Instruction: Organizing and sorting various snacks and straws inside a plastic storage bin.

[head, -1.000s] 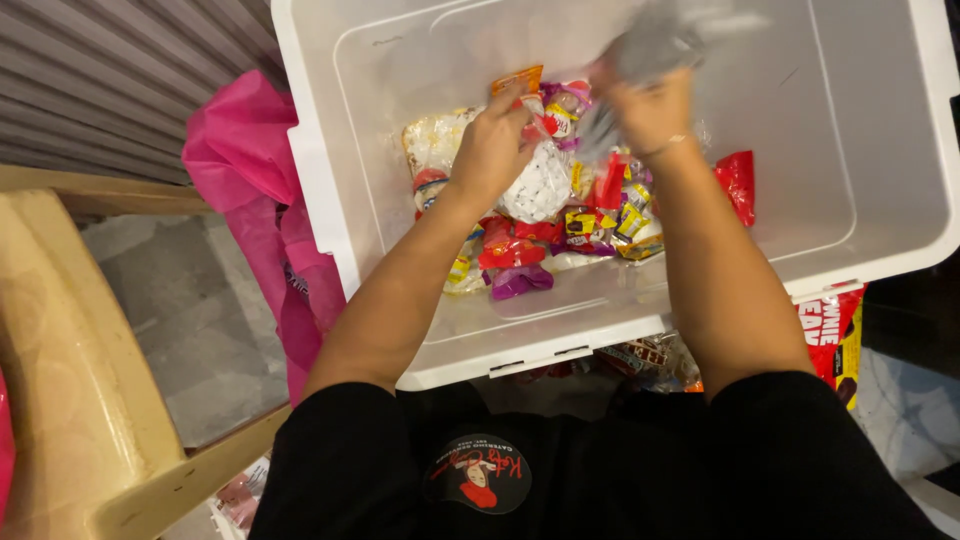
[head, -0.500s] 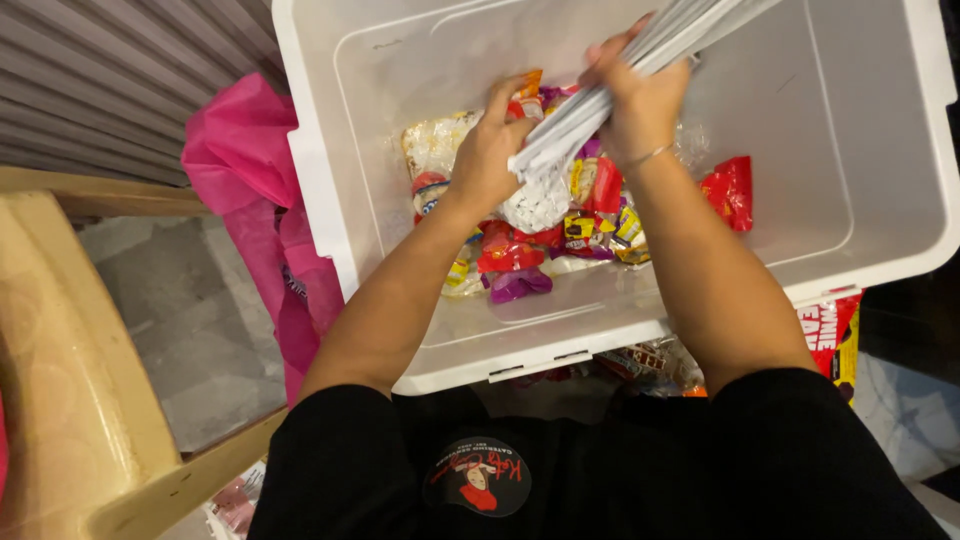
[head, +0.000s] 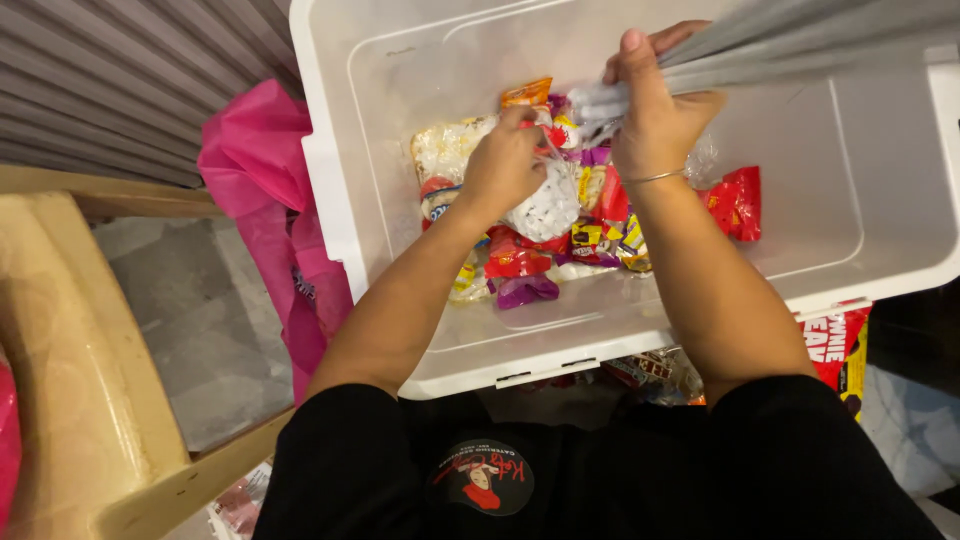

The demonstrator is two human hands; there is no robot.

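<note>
A large white plastic bin (head: 400, 90) holds a heap of small colourful snack packets (head: 560, 250), red, yellow, purple and white. My right hand (head: 655, 120) grips the bunched neck of a grey plastic bag (head: 800, 40) that stretches up to the top right corner. My left hand (head: 505, 165) is down in the bin, its fingers closed on the lower end of that bag just above the packets. A thin bangle circles my right wrist. A red packet (head: 735, 200) lies apart to the right.
A pink bag (head: 265, 190) hangs beside the bin's left wall. A yellow wooden chair (head: 70, 350) stands at the lower left over a grey floor. More snack packages (head: 835, 345) show under the bin's near edge. A corrugated shutter fills the top left.
My right hand has drawn the grey bag upward and to the right, stretching it taut. My left hand has shifted slightly right onto the bag's lower end.
</note>
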